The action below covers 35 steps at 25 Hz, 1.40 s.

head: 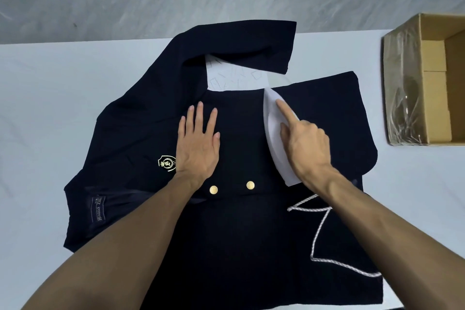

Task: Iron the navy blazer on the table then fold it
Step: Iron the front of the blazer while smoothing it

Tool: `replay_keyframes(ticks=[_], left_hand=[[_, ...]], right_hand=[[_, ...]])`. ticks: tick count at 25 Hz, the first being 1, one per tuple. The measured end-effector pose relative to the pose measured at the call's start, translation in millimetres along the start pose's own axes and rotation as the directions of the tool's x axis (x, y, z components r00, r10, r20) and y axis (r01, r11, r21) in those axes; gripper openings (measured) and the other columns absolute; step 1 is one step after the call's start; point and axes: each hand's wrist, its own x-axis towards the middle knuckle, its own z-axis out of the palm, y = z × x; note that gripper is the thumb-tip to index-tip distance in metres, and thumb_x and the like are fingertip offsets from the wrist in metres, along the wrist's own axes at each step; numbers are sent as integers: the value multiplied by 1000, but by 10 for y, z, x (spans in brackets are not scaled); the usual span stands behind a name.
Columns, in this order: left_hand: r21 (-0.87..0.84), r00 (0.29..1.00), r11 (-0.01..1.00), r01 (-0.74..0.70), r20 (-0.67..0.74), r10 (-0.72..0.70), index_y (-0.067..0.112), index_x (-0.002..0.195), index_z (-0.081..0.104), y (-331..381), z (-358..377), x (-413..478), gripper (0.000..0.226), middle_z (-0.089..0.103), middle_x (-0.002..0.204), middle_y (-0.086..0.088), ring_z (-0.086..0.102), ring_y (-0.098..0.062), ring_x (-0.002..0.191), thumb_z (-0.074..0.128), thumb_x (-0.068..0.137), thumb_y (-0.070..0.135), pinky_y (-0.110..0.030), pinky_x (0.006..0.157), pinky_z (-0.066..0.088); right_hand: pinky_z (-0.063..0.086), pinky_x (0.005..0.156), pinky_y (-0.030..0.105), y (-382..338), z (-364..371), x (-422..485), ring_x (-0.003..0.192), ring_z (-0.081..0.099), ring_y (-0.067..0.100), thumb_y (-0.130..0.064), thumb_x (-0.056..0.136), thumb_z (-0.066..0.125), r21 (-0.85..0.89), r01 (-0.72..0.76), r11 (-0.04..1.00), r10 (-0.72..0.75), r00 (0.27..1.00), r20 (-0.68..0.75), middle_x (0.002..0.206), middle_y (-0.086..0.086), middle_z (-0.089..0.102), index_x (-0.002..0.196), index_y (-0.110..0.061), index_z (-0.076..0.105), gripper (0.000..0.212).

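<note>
While the left hand (198, 143) lies flat on the navy blazer (241, 234), palm down and fingers straight and slightly spread, the right hand (305, 143) grips a white iron (273, 123). Its index finger (286, 113) points straight along the iron's top and the other fingers curl round the body.

The blazer is spread front-up across the middle of the pale table (50, 108), with its near edge running off the bottom of the view. The fabric is very dark navy, matte and mostly smooth. One sleeve (241, 43) is bent sideways across the far end, with soft folds at the bend. Two round gold buttons (213, 190) (250, 185) sit side by side just near of the left wrist. A gold embroidered crest (167, 163) sits just left of the left hand. A sewn label (98, 211) shows on the shiny lining at the left edge, but its text is too small to read.

The iron has a smooth, pointed teardrop shape with its tip facing away, and it rests on the right front panel. A braided whitish cord (319, 231) zigzags over the blazer under the right forearm.

A white sheet (234, 75) with faint outlines, possibly paper, lies under the sleeve bend. An open cardboard box (427, 78) stands at the right of the table, with crinkled clear plastic film (402, 88) over its side. The wall behind is grey and marbled.
</note>
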Motion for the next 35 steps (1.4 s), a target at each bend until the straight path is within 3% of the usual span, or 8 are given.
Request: replay_keyframes(ticks=[5,10,15,18,22,26,30,35], left_hand=[[21,1000,1000,-2,18,2,19,158,7,5,4,2,57,5,165,-16,4,-31,153,17,105,36,-45,124,7],[-133,995,988,82,-38,-88,9,153,27,425,-96,88,55,17,162,-21,15,-32,151,34,102,27,-45,124,15],[-89,997,993,74,-17,-76,21,158,4,755,64,112,61,3,166,-12,4,-33,153,18,106,48,-50,124,9],[-47,997,996,77,12,-76,32,158,0,713,61,100,61,-1,166,-12,-1,-38,152,14,103,56,-54,122,8],[-55,996,995,86,30,-85,33,158,1,744,38,118,61,-3,166,-12,-3,-38,152,14,103,57,-54,122,8],[-52,995,994,91,37,-89,33,158,1,740,40,120,61,-4,166,-12,-4,-37,152,14,103,56,-54,123,6],[-38,995,995,88,47,-87,31,158,0,757,30,124,61,-4,165,-13,-6,-37,152,14,103,56,-54,123,6],[-35,995,995,90,42,-89,29,158,1,757,21,133,63,-3,165,-15,-6,-37,152,15,103,55,-53,123,5]], right_hand=[[39,67,38,347,-172,70,66,47,33,-27,102,36,145,-127,981,128,992,2,62,5,45,150,-45,24,52],[33,65,33,57,-89,58,55,39,16,-28,104,34,147,41,988,-47,998,38,61,-5,41,151,-44,20,52],[32,54,34,-28,33,126,49,40,20,-18,101,36,-38,104,994,-103,994,30,59,0,40,152,-40,14,60],[31,55,33,250,-53,161,49,40,17,-19,102,36,25,47,999,-47,999,-12,59,0,44,151,-42,18,57],[34,63,36,625,-181,247,61,45,31,-27,103,34,80,-52,995,55,998,-23,66,6,50,150,-45,22,52],[33,67,37,743,-295,263,65,43,33,-28,103,36,75,-108,991,108,994,-4,59,3,39,150,-43,25,51],[35,67,35,485,-264,214,61,43,25,-31,103,37,202,-11,979,1,999,53,62,-5,40,149,-45,26,50],[36,61,37,365,-141,281,62,49,28,-26,103,36,62,118,991,-119,993,18,72,8,58,151,-43,21,53]])
